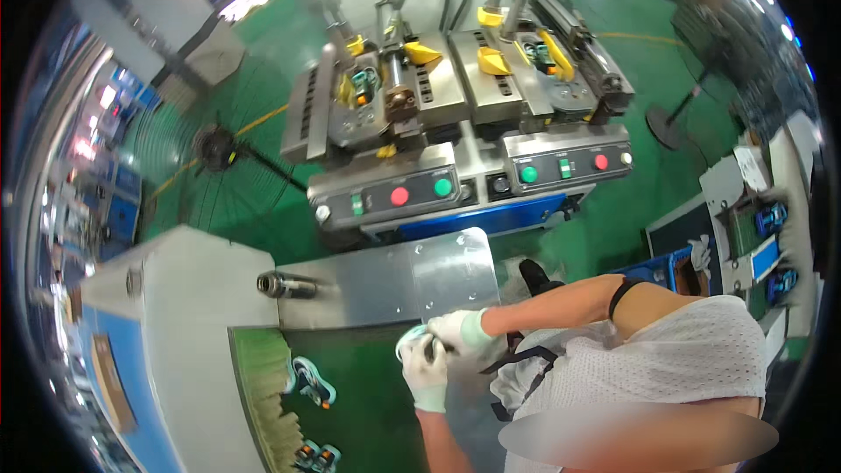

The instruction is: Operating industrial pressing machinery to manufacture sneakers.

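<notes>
Both my hands, in white gloves, are together over the near edge of the metal plate (394, 271). Between them is a small shoe (408, 338), with its pale blue and white rim showing; the gloves cover most of it. My left hand (426, 375) is closed round it from below. My right hand (457, 329) grips its other side, with the fingertips partly hidden. To the left of my hands, a pale blue shoe with an orange patch (313, 383) lies on the green surface (368, 403). More shoes (317, 456) sit nearer the lower edge.
Beyond the plate stands a two-station press (473, 79) with shoes in it and a button panel (394, 188). A dark metallic cylinder (289, 285) lies on the plate's left end. Fans (215, 149) flank the press. At right is a rack (753, 254) holding blue shoes.
</notes>
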{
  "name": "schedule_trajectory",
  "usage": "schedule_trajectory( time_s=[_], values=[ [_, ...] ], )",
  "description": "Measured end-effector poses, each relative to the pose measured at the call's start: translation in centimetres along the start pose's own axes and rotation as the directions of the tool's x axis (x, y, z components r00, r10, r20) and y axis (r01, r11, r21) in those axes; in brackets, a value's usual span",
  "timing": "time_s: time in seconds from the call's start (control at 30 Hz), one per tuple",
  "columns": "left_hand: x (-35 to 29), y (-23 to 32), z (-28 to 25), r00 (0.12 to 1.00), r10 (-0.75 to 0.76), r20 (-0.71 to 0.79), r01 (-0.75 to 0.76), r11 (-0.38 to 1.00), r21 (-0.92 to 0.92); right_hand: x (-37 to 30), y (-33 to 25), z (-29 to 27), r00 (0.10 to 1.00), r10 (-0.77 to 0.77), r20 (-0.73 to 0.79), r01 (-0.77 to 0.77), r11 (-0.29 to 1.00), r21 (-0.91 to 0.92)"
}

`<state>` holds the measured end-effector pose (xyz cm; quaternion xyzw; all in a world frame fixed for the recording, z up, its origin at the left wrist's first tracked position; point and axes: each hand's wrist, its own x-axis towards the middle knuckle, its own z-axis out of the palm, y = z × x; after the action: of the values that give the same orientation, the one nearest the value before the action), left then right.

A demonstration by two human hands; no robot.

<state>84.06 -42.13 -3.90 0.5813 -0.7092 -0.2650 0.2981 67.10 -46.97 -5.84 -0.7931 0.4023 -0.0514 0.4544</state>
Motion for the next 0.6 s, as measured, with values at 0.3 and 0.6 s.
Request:
schedule_trajectory(
  time_s=[0.3,0.6],
  values=[
    [23.4,25.1,12.3,0.853,0.521,-0.030,-0.485,0.772,-0.411,-22.0,12.6,-18.6,0.647,0.416,-0.639,0.410,0.517,0.751],
    [44.4,34.9,43.5,0.938,0.277,0.211,-0.168,0.891,-0.421,-35.8,18.7,-24.4,0.143,0.718,-0.682,0.754,0.367,0.544]
  ],
)
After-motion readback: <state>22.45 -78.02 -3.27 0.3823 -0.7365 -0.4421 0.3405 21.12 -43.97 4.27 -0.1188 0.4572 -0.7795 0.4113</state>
